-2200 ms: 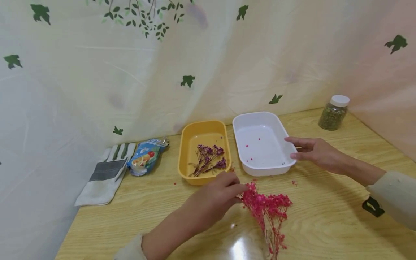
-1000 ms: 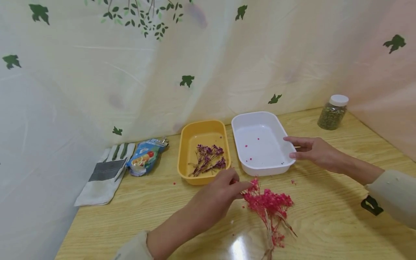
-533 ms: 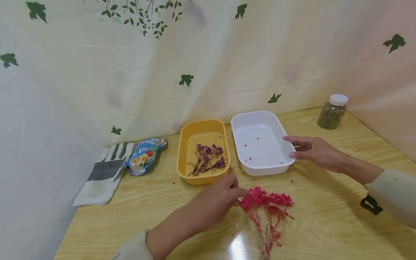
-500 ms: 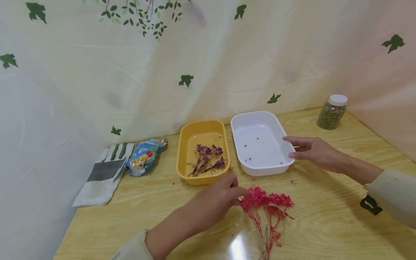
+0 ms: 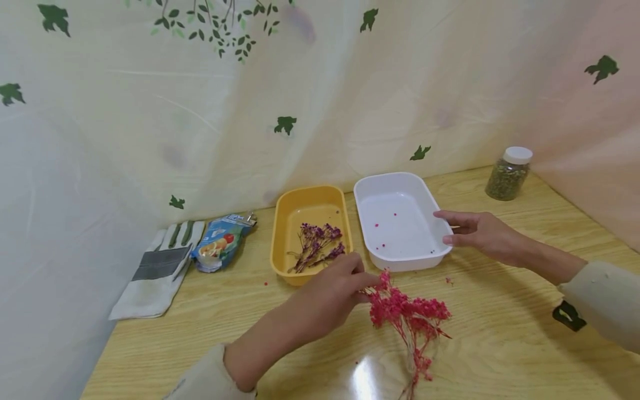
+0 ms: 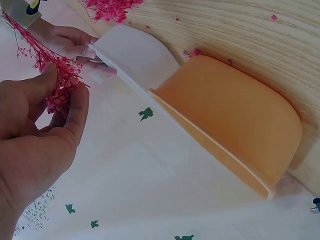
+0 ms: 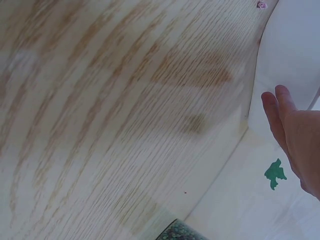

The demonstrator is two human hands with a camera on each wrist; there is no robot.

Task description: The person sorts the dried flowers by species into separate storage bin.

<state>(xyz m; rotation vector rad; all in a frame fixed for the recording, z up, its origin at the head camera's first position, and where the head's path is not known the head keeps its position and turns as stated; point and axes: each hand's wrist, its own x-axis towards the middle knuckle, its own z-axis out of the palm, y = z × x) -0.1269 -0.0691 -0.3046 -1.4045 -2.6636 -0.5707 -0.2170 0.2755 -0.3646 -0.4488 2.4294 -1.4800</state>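
Observation:
My left hand [image 5: 332, 300] pinches a sprig of dried pink flowers [image 6: 59, 95] between thumb and fingers. In the head view, the pink flower bunch [image 5: 410, 311] spreads right of this hand, its stems reaching toward the near edge. My right hand [image 5: 487, 239] holds the right rim of a white plastic tray [image 5: 400, 263], thumb and index finger at the rim. In the right wrist view, two extended fingers [image 7: 275, 107] lie against the tray's outer wall. A few pink bits lie inside the tray. Left of it, a yellow tray [image 5: 280, 233] contains dried purple flowers [image 5: 317, 244].
A lidded jar of green dried material [image 5: 509, 175] stands at the back right. At the left lie a white-and-grey glove [image 5: 157, 266] and a blue pouch [image 5: 220, 243]. Loose pink bits dot the wooden table [image 5: 500, 344], and a printed curtain [image 5: 320, 100] hangs behind.
The pink flower bunch shifts and turns slightly at my left hand, which has risen a little since half a second ago. My right hand stays at the white tray's rim.

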